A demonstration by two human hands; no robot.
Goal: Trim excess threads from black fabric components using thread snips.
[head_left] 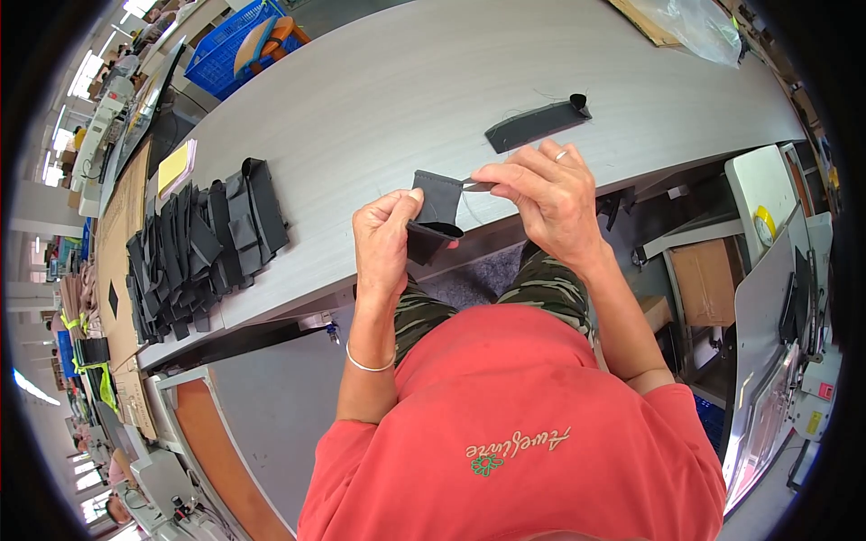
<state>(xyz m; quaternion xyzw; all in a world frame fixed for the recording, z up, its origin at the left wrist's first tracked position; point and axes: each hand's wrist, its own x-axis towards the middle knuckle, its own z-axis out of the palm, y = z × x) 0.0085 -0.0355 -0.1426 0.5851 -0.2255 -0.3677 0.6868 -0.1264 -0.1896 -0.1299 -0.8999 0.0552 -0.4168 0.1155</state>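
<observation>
Over the table's near edge, my left hand pinches a dark grey sewn fabric piece, folded into an open loop. My right hand is closed around a small pointed metal tool, which looks like thread snips. Its tip is at the upper right edge of the fabric, where a thin loose thread hangs. Most of the tool is hidden by my fingers. Beyond my right hand, a similar dark fabric piece lies on the table, one end curled up, with loose threads about it.
A pile of dark fabric pieces covers the left of the grey table, beside a yellow paper pad. Behind stands a blue crate. A clear plastic bag lies far right. Under the right side is a cardboard box.
</observation>
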